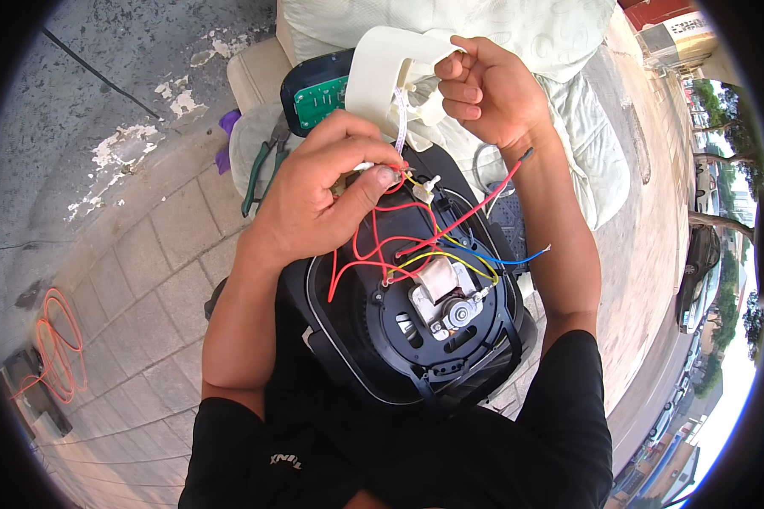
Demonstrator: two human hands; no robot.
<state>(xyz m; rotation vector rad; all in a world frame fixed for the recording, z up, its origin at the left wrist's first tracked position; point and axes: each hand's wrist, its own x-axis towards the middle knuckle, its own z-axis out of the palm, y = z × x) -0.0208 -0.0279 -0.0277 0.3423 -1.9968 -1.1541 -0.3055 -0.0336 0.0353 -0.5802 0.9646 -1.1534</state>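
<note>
My left hand (331, 187) is closed on small wire connectors (397, 174) at the upper edge of an open black appliance body (356, 339). My right hand (492, 93) grips the edge of a white plastic housing (373, 59) held above it, with a white ribbon cable (400, 119) hanging from the housing. Red, yellow and blue wires (501, 261) spread over a motor (446, 301) with a silver bracket in the body. A black panel with a green circuit board (318, 100) lies behind my left hand, and green-handled pliers (255, 178) are beside it.
A pale padded cushion (586, 161) and fabric are behind the work. A purple item (225, 144) lies near the pliers. A paved ground (144, 339) holds an orange cable (55, 339) at the left, by a peeling grey wall (119, 68). Cars (696, 280) and trees line the right.
</note>
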